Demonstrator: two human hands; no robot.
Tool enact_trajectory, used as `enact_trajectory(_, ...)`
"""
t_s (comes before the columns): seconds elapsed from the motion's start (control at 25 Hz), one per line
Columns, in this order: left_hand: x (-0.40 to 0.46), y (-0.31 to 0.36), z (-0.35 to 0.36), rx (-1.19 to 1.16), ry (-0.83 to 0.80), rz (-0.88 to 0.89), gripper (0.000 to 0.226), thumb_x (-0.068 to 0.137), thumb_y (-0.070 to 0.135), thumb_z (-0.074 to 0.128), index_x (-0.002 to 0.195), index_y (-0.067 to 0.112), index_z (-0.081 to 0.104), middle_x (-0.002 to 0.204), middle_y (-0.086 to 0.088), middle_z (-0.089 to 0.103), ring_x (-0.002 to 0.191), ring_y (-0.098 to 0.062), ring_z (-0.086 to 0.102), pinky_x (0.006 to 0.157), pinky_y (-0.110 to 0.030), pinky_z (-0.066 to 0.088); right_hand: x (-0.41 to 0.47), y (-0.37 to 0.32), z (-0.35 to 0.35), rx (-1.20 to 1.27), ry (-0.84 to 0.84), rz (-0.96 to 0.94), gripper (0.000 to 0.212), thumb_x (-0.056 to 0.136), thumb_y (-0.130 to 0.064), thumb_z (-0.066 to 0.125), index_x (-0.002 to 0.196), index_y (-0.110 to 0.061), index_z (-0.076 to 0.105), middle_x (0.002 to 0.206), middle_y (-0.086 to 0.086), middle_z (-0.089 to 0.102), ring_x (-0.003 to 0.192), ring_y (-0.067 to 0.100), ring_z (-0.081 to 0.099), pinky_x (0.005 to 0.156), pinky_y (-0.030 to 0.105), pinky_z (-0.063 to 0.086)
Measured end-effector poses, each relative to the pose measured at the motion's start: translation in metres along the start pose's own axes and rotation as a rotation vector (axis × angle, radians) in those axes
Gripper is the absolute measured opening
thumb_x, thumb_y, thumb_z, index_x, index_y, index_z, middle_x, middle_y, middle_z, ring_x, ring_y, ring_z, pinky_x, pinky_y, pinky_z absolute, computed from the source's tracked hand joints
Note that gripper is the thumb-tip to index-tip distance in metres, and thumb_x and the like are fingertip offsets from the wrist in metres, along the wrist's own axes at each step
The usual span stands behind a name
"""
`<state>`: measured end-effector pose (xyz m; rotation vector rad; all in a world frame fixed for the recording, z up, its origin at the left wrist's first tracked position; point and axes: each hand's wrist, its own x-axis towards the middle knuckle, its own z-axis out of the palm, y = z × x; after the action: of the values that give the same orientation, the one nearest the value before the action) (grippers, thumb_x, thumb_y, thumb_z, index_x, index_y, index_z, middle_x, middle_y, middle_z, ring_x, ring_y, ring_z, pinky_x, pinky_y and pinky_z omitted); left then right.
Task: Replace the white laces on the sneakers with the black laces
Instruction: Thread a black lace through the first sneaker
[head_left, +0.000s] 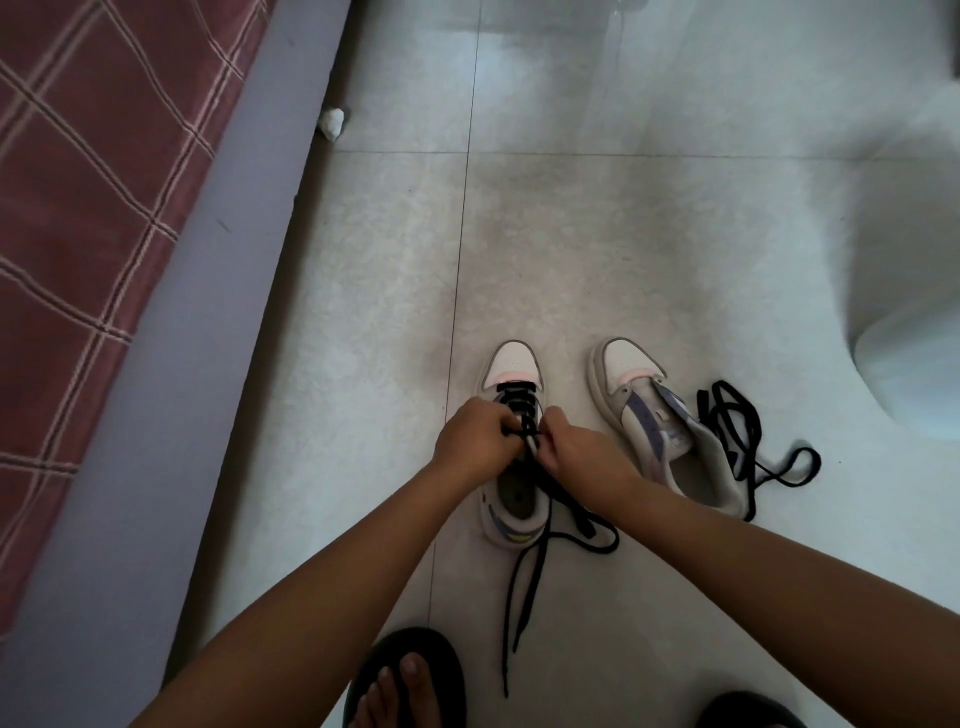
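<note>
head view, looking down at a tiled floor (571, 234); at about 6 o'clock from the middle of the picture stands the left sneaker (511, 447), toe pointing to 12 o'clock, with a black lace (524, 582) already crossed through its lower eyelets; the left hand (475, 439) has a clenched grip pinching the lace at the 9 o'clock side of the eyelets, and the right hand (574, 447) likewise pinches lace at the 3 o'clock side, the two hands nearly touching over the tongue; whether a tip is in an eyelet just now i cannot tell, the fingers hide it; the loose ends trail toward 6 o'clock, one reaching near a foot in a black sandal (405, 680); the right sneaker (670, 431) lies at 3 o'clock of the first, tilted, with no lace in it that i can see, and the second black lace (743, 441) sits in a tangle on the floor touching its 3 o'clock side; no white laces are in sight; a bed with a red checked cover (93, 208) fills the 9 to 11 o'clock side.

judging from this, the first shoe is partly laced; the risks i see are a skipped eyelet or uneven ends from pulling one side harder, a twist set into the flat lace, and the foot treading on the trailing end and yanking the crossings loose.
</note>
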<state>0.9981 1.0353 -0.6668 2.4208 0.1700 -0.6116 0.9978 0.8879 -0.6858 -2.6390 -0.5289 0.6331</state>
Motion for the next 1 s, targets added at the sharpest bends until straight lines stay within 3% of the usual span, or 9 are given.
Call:
enact_trajectory(0.12, 0.012, 0.002, -0.013, -0.055, -0.176, -0.047, 0.024, 0.091, 0.017, 0.052, 0.092, 0.003, 0.072, 0.074, -0.005, 0.062, 0.075, -0.019, 0.057, 0.069, -0.034, 0.048, -0.002, -0.001, -0.005, -0.013, 0.025, -0.06, 0.026, 0.099, -0.025, 0.037, 0.119, -0.009, 0.043, 0.095, 0.015, 0.066, 0.079, 0.036, 0.061, 0.056, 0.033, 0.033)
enact_trajectory(0.28, 0.022, 0.01, -0.018, 0.065, -0.399, -0.033, 0.024, 0.097, 0.014, 0.048, 0.106, 0.004, 0.068, 0.106, -0.015, 0.063, 0.088, -0.022, 0.053, 0.068, -0.023, 0.039, -0.004, -0.002, -0.009, -0.052, 0.001, -0.129, 0.03, 0.099, -0.033, 0.038, 0.122, -0.013, 0.043, 0.107, 0.009, 0.064, 0.087, 0.031, 0.062, 0.06, 0.033, 0.038)
enact_trajectory(0.48, 0.025, 0.011, -0.021, -0.097, -0.442, -0.159, 0.011, 0.093, 0.014, 0.056, 0.099, 0.018, 0.065, 0.112, -0.012, 0.059, 0.105, -0.028, 0.058, 0.076, -0.033, 0.054, -0.004, -0.003, -0.005, -0.042, 0.011, -0.059, 0.029, 0.094, -0.035, 0.045, 0.113, -0.013, 0.043, 0.097, 0.01, 0.065, 0.079, 0.031, 0.061, 0.056, 0.029, 0.032)
enact_trajectory(0.64, 0.017, 0.012, -0.021, 0.167, -0.307, 0.033, 0.01, 0.085, 0.015, 0.063, 0.087, 0.007, 0.069, 0.099, -0.015, 0.067, 0.086, -0.024, 0.062, 0.064, -0.024, 0.045, -0.007, -0.004, 0.001, -0.059, 0.062, -0.05, 0.025, 0.094, -0.029, 0.046, 0.106, -0.007, 0.047, 0.091, 0.014, 0.066, 0.075, 0.035, 0.06, 0.053, 0.029, 0.026)
enact_trajectory(0.72, 0.006, 0.014, -0.009, 0.287, -0.171, 0.122, 0.008, 0.084, 0.013, 0.06, 0.082, 0.007, 0.065, 0.102, -0.016, 0.064, 0.083, -0.025, 0.058, 0.064, -0.026, 0.039, -0.01, -0.005, 0.005, -0.047, 0.08, -0.041, 0.025, 0.095, -0.025, 0.046, 0.105, -0.003, 0.048, 0.091, 0.017, 0.066, 0.075, 0.037, 0.06, 0.054, 0.03, 0.025)
enact_trajectory(0.88, -0.016, -0.003, 0.017, 0.276, 0.106, 0.236, 0.023, 0.094, 0.011, 0.047, 0.113, 0.001, 0.056, 0.122, -0.016, 0.05, 0.096, -0.031, 0.057, 0.076, -0.032, 0.043, -0.015, -0.009, 0.008, -0.012, 0.133, 0.035, 0.024, 0.097, -0.026, 0.044, 0.102, -0.003, 0.05, 0.092, 0.016, 0.066, 0.078, 0.036, 0.061, 0.056, 0.03, 0.026)
enact_trajectory(1.0, -0.032, -0.02, 0.03, 0.187, 0.23, 0.249, 0.026, 0.095, 0.016, 0.047, 0.114, 0.001, 0.054, 0.115, -0.016, 0.053, 0.097, -0.029, 0.056, 0.072, -0.03, 0.041, -0.019, -0.015, 0.01, 0.052, 0.128, 0.089, 0.024, 0.096, -0.028, 0.043, 0.108, -0.007, 0.047, 0.097, 0.013, 0.064, 0.08, 0.032, 0.061, 0.057, 0.029, 0.03)
